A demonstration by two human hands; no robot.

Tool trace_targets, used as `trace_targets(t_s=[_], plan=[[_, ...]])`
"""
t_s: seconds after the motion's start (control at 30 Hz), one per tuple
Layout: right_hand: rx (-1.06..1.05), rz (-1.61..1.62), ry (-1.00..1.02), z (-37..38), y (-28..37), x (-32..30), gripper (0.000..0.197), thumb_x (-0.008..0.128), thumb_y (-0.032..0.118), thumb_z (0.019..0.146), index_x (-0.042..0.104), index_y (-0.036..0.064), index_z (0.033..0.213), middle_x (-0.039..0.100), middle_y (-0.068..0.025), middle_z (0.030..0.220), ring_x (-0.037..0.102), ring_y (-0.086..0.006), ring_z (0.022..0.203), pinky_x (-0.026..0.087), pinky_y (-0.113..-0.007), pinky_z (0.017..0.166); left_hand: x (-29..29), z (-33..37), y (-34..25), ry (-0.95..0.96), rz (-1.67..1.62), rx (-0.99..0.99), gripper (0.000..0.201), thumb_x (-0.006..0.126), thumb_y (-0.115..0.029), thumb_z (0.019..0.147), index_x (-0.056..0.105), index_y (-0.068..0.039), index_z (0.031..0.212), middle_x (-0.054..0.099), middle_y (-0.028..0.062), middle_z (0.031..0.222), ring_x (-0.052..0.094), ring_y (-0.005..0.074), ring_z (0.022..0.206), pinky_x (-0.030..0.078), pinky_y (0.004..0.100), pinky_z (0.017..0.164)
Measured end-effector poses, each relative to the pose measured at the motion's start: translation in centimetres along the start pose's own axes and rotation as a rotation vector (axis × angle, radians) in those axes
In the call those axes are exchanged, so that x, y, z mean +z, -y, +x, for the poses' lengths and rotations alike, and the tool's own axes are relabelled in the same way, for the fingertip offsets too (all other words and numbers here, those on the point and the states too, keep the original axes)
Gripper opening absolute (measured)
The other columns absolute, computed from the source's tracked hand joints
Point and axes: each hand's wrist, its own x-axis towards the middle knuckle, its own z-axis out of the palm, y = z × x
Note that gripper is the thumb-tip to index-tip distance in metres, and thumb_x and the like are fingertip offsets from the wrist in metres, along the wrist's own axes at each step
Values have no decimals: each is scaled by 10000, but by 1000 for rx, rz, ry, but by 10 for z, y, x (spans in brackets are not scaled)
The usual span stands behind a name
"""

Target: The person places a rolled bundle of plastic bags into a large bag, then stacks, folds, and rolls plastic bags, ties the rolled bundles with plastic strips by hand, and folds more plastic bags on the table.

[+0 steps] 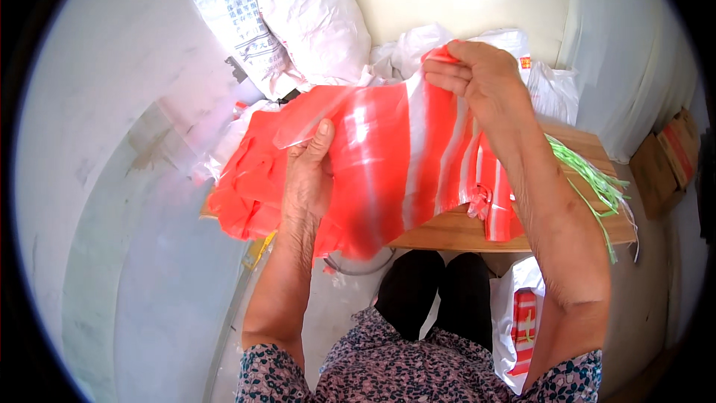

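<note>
A thin red plastic bag (pixel 373 157) with white stripes hangs stretched between my hands over the wooden table. My left hand (pixel 312 168) grips its left part, the thumb on top and the other fingers hidden by the plastic. Higher up and to the right, my right hand (pixel 485 78) pinches the bag's top edge, with its fingers pressed together. More crumpled red plastic (pixel 246 179) lies left of my left hand. Beneath my right forearm is a folded red-and-white striped piece (pixel 502 213) at the table's edge.
Green plastic strings (pixel 593 172) trail over the right side of the wooden table (pixel 447 230). Full white sacks (pixel 309 19) stand behind it, beside white plastic bags (pixel 552 93). Below, a white bag (pixel 520 276) holds striped red bundles. Cardboard boxes (pixel 660 168) sit at far right.
</note>
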Motion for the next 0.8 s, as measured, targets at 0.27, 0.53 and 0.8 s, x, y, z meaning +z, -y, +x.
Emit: trace_targets(t_s=[0.27, 0.53, 0.8], plan=[[66, -78, -103, 3, 12, 5, 162, 537, 46, 846, 549, -87, 938, 619, -161, 838, 667, -287, 722, 566, -353, 637, 5, -2, -11, 175, 13, 97, 600, 555, -456, 885, 497, 8, 1260, 509, 104, 1292, 450, 199, 1219, 333, 343, 1048], [37, -100, -78, 15, 15, 16, 150, 522, 30, 851, 533, -101, 924, 614, -181, 852, 663, -298, 717, 577, -365, 664, 0, -12, 7, 251, 141, 183, 745, 509, -523, 885, 356, 24, 1367, 365, 119, 1423, 273, 224, 1349, 190, 353, 1112], [-56, 40, -114, 11, 21, 26, 154, 522, 2, 835, 516, -110, 941, 615, -186, 875, 671, -311, 738, 568, -357, 691, 12, -30, 41, 69, 204, 241, 694, 590, -129, 896, 181, -65, 1453, 428, 115, 1339, 468, 149, 1159, 384, 302, 982]])
